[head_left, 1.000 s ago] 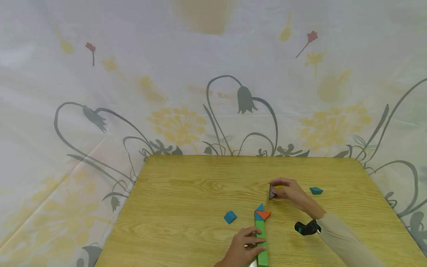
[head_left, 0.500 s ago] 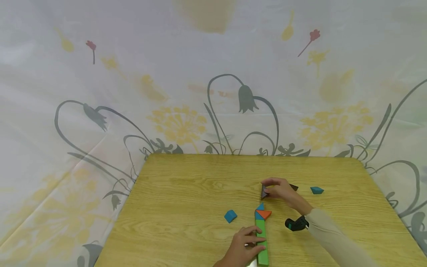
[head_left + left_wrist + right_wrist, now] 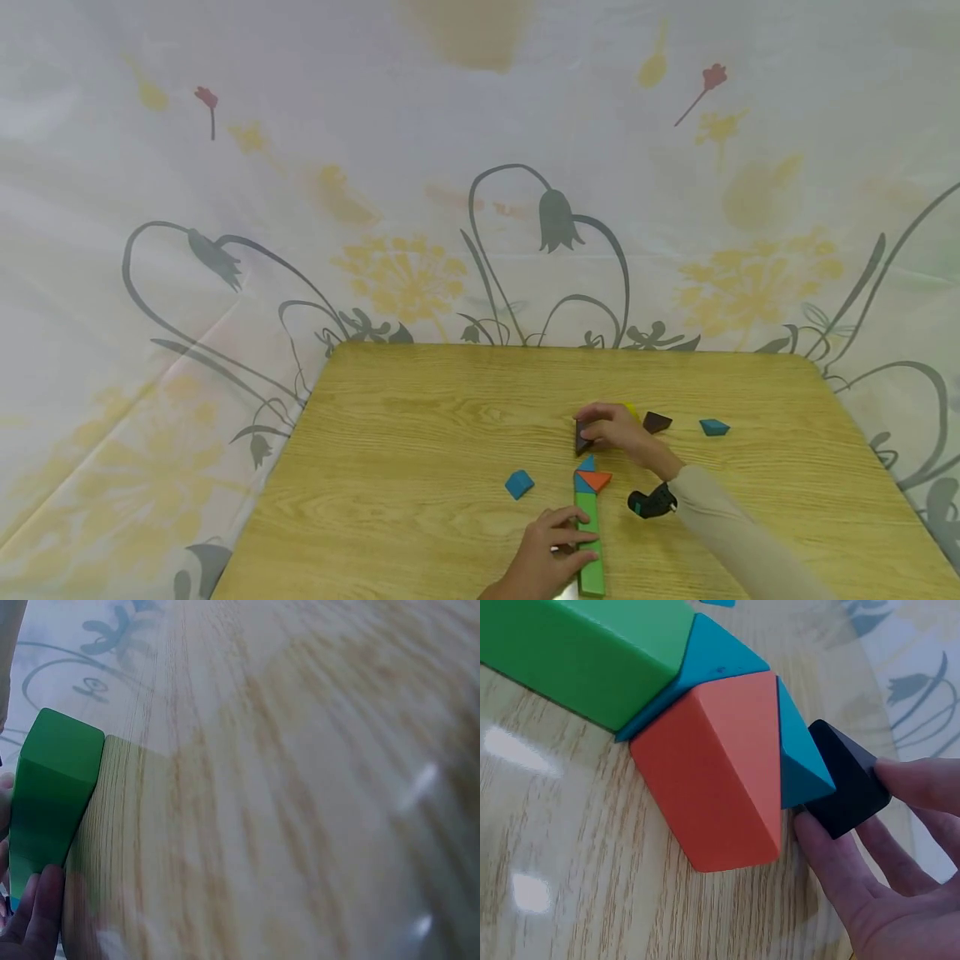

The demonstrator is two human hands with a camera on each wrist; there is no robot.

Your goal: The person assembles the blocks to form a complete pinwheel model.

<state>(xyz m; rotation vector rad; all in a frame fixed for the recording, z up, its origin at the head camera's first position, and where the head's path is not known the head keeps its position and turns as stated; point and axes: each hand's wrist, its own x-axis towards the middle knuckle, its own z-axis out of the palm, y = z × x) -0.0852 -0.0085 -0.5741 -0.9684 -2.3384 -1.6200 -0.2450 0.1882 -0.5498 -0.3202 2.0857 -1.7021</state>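
Observation:
My right hand (image 3: pixel 618 433) pinches a dark triangular block (image 3: pixel 581 437) between thumb and fingers. In the right wrist view this dark block (image 3: pixel 847 784) is just beyond the tip of a blue triangular block (image 3: pixel 799 754). An orange triangular block (image 3: pixel 712 780) lies against the blue pieces at the end of a green row. My left hand (image 3: pixel 543 554) rests its fingertips on the long green blocks (image 3: pixel 590 575), coming in from the left. In the left wrist view, fingertips (image 3: pixel 45 904) touch the side of a green block (image 3: pixel 56 772).
A blue block (image 3: pixel 519 484) lies left of the row. To the right are another dark triangular block (image 3: pixel 657 422), a teal block (image 3: pixel 714 427) and a partly hidden yellow piece (image 3: pixel 632 409). The wooden table (image 3: pixel 405 417) ends at a flower-patterned curtain (image 3: pixel 300 167).
My right hand has moved left with the dark block, to just beyond the blue tip of the row. The second dark block has come into sight behind it. My left hand stays put.

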